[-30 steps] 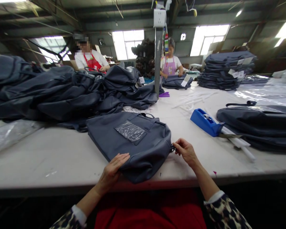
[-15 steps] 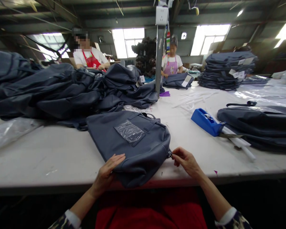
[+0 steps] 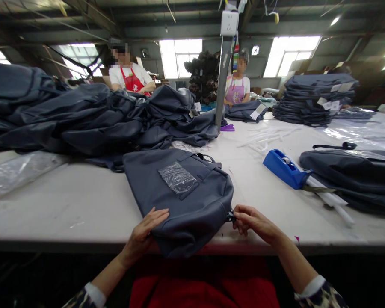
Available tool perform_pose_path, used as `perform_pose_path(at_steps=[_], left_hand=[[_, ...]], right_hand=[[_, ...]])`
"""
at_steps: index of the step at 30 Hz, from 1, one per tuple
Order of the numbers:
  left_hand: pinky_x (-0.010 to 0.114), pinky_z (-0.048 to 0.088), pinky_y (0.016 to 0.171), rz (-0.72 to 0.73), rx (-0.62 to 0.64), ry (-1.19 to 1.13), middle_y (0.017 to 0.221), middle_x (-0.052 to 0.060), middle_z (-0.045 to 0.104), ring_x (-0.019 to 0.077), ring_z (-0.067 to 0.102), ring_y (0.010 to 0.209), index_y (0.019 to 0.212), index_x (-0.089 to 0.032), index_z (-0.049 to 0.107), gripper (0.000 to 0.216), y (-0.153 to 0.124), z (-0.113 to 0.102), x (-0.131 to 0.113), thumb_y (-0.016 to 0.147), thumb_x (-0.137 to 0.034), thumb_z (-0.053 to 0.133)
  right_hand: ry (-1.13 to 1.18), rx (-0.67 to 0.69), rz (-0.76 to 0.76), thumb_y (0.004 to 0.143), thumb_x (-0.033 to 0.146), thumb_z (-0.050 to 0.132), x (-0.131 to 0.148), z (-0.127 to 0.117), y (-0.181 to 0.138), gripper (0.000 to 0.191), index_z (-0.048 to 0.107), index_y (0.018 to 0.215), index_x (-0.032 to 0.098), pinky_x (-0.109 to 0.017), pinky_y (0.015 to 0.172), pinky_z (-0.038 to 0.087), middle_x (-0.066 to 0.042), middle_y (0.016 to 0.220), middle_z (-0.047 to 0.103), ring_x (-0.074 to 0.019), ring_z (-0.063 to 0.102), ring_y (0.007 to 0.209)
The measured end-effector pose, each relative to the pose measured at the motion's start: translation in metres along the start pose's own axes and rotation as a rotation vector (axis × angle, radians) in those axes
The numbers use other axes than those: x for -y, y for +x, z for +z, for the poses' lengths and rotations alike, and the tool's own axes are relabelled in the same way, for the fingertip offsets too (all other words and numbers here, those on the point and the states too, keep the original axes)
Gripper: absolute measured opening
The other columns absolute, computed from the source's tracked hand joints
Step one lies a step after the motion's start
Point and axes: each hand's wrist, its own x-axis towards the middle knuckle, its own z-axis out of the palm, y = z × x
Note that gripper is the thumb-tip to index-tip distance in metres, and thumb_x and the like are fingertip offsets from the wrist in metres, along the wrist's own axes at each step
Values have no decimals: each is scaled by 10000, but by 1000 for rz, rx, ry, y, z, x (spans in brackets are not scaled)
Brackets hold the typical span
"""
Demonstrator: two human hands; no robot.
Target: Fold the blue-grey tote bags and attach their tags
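Observation:
A dark blue bag (image 3: 208, 201) lies flat on the white table (image 3: 93, 205) in front of me, one corner at the table's front edge. A clear plastic-covered patch (image 3: 177, 178) sits on its upper face, and a carry handle folds over its far side. My left hand (image 3: 149, 227) rests on the bag's near left edge, fingers stretched out over it. At the right end, my right hand (image 3: 252, 221) pinches a small dark metal fitting (image 3: 231, 216) attached to the bag. Its exact kind is too small to make out, and the fingertips partly cover it.
Dark blue bags (image 3: 99, 115) are heaped at the left, beside clear plastic film (image 3: 22, 173). A blue tape dispenser (image 3: 284, 169), white tubes (image 3: 332, 199) and another bag (image 3: 356, 171) lie at right. A post (image 3: 223, 81) rises mid-table. Two people work beyond it.
The whole scene has shifted a little to the right as my view turned. My right hand keeps its pinch at the bag's end, its fingers curled slightly more. My left hand stays put.

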Motion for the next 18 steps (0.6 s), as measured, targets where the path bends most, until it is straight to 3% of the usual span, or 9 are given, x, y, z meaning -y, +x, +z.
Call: perform_pose_path(at_steps=[5, 9, 13, 18], left_hand=[[495, 337, 1175, 24, -8, -1, 1376, 82, 591, 199, 546, 1292, 1396, -238, 507, 413, -3, 0, 0, 1007, -207, 372], [495, 322, 1182, 33, -11, -8, 1384, 82, 582, 192, 529, 1307, 1406, -240, 490, 418, -4, 0, 0, 1006, -186, 382], [476, 326, 1184, 58, -9, -4, 1378, 80, 590, 187, 534, 1303, 1412, -238, 490, 438, -4, -1, -1, 997, -157, 375], [470, 298, 1198, 53, -19, -32, 1391, 80, 580, 180, 519, 1316, 1417, -236, 480, 435, 0, 1, 4, 1001, -170, 373]], right_hand=[[-132, -45, 36, 858, 569, 546, -2, 2, 5, 372, 499, 866, 200, -219, 484, 428, -51, 846, 684, -153, 651, 660], [-318, -110, -16, 812, 493, 546, 2, -2, 14, 288, 493, 791, 211, -243, 471, 428, -18, 724, 637, -150, 606, 580], [-576, -325, -112, 817, 426, 542, 5, -17, 25, 215, 518, 755, 222, -267, 503, 415, 18, 621, 556, -140, 532, 528], [-915, -534, -237, 887, 321, 581, 0, -31, 35, 202, 538, 722, 213, -274, 613, 440, 16, 671, 565, -135, 518, 621]])
